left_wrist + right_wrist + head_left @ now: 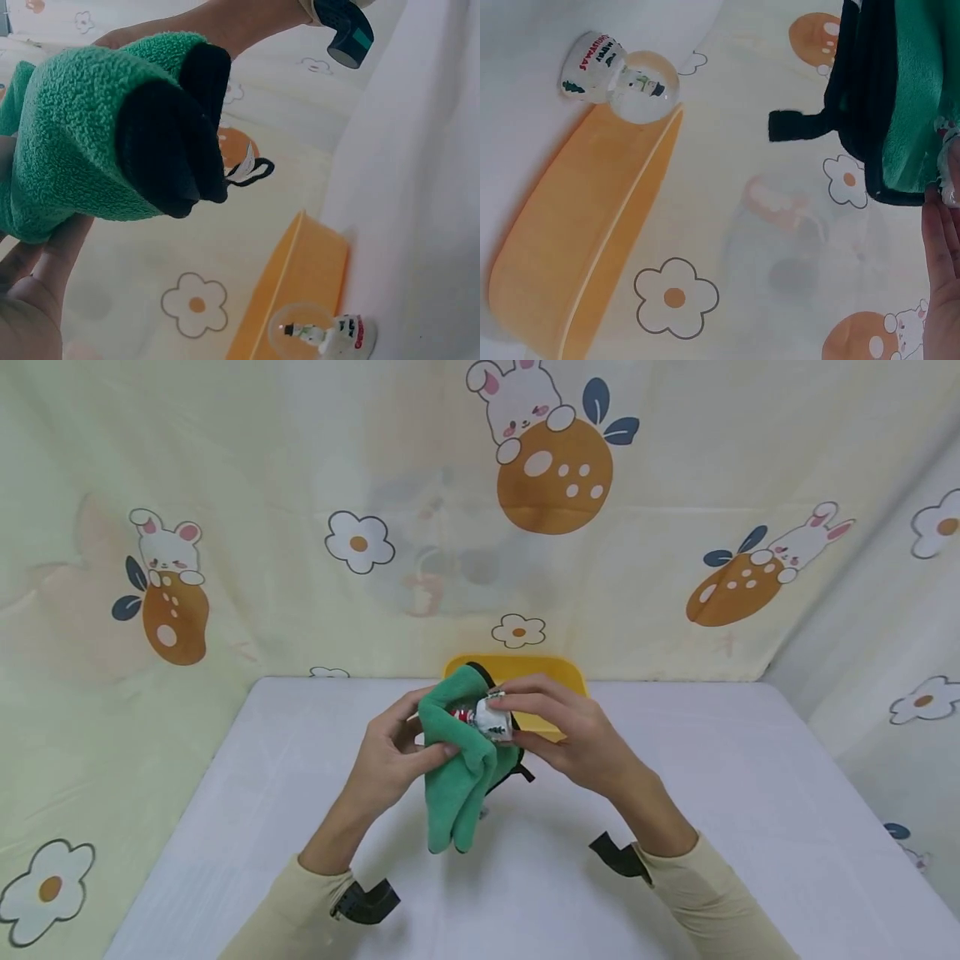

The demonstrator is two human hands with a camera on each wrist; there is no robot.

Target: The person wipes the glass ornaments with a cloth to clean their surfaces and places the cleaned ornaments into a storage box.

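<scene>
My left hand [382, 760] grips a green towelling cloth [459, 768] with dark edging, which is folded around a small snow globe. The globe's white base [493, 723], printed with a tree, sticks out on the right. My right hand [585, 739] pinches this base between fingers and thumb. The globe's clear part is mostly hidden by the cloth. In the left wrist view the bunched cloth [82, 127] hangs in the air with a dark hanging loop [262, 171]. A second snow globe [589, 69], with a snowman inside, stands by the yellow container.
A yellow plastic container [562, 670] stands at the back of the white-covered table [675, 777], behind both hands. A curtain [262, 593] printed with rabbits and flowers hangs along the table's back edge. Black mounts [367, 902] are strapped to both sleeves.
</scene>
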